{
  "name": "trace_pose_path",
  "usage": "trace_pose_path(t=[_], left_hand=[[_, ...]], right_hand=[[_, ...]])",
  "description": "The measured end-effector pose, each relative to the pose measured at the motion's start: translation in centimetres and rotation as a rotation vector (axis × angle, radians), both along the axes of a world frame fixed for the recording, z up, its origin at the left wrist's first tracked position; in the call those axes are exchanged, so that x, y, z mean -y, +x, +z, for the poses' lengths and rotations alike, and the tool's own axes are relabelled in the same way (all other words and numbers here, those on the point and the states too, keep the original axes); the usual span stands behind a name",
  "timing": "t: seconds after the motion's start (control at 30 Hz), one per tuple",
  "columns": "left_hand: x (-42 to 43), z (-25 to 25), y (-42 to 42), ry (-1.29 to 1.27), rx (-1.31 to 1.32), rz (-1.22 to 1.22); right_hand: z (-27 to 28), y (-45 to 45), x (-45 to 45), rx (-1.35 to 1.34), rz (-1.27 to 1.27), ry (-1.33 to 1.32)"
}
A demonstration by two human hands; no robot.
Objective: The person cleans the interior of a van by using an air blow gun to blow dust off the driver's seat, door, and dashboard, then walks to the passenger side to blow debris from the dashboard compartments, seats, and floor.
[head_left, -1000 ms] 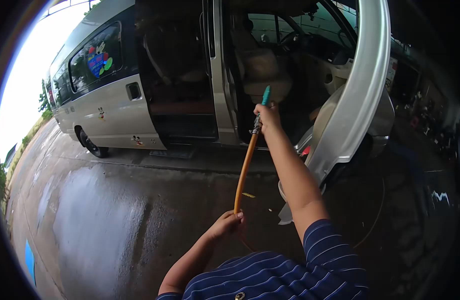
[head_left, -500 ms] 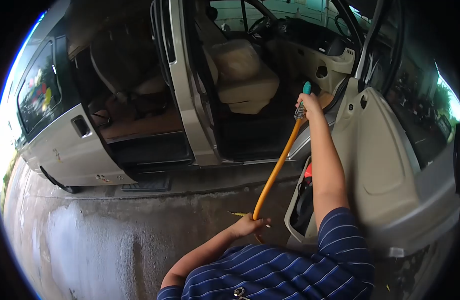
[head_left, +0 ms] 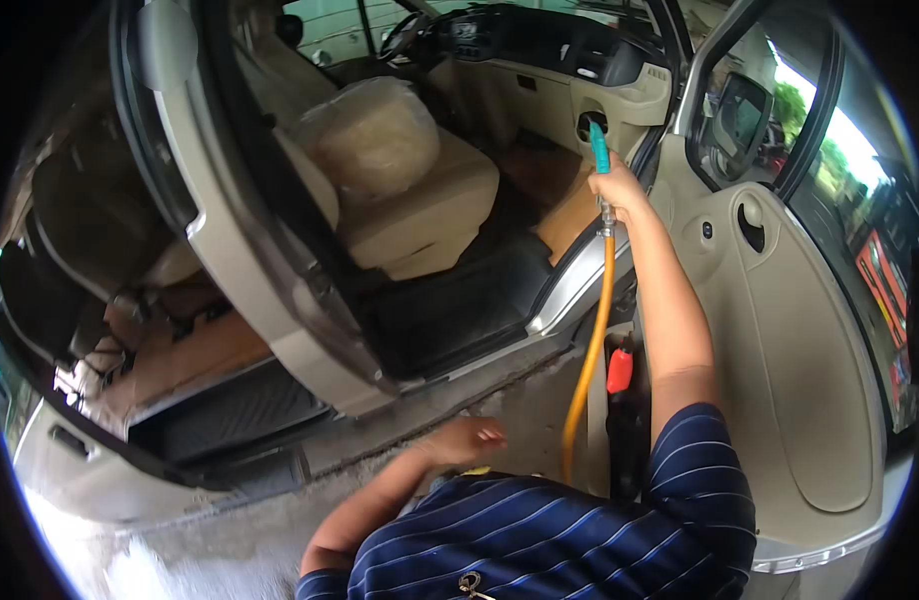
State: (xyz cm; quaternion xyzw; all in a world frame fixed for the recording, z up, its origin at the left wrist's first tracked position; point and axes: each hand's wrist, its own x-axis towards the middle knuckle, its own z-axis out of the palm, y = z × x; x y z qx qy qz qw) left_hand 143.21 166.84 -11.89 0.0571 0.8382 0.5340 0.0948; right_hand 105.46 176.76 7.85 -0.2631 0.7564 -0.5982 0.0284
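Observation:
My right hand (head_left: 620,190) is wrapped round a teal blow gun (head_left: 600,150) with a metal fitting at its lower end. Its tip is in front of the round opening (head_left: 591,124) in the beige dashboard panel; whether it reaches inside I cannot tell. From the fitting an orange hose (head_left: 595,340) hangs down towards my body. My left hand (head_left: 465,440) is off the hose, low in front of my waist, its fingers loosely bent and slightly apart with nothing in them.
The van's front seat (head_left: 430,210) carries a plastic-wrapped bundle (head_left: 375,135). On the right stands the swung-out front door (head_left: 800,370), with a red-topped object (head_left: 620,370) in its pocket. The sill (head_left: 570,300) and door pillar (head_left: 250,230) edge the doorway.
My right hand has brought the blow gun up to the dashboard opening. My left hand has let go of the hose. The view has come closer to the front doorway.

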Motion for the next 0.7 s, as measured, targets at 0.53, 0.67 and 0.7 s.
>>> trace_pose_path(t=[0.53,0.67,0.7], left_hand=[[20.8,11.9,-32.3,-0.579,-0.618,0.187],[23.3,11.0,-44.0,-0.608,-0.628,0.243],[23.8,11.0,-46.5,-0.61,-0.648,0.252]], right_hand=[[5.1,-18.6,12.3,-0.561,-0.14,0.307],[11.0,-28.5,14.1,-0.713,-0.203,0.3],[13.5,-29.6,13.8,-0.695,-0.247,0.393]])
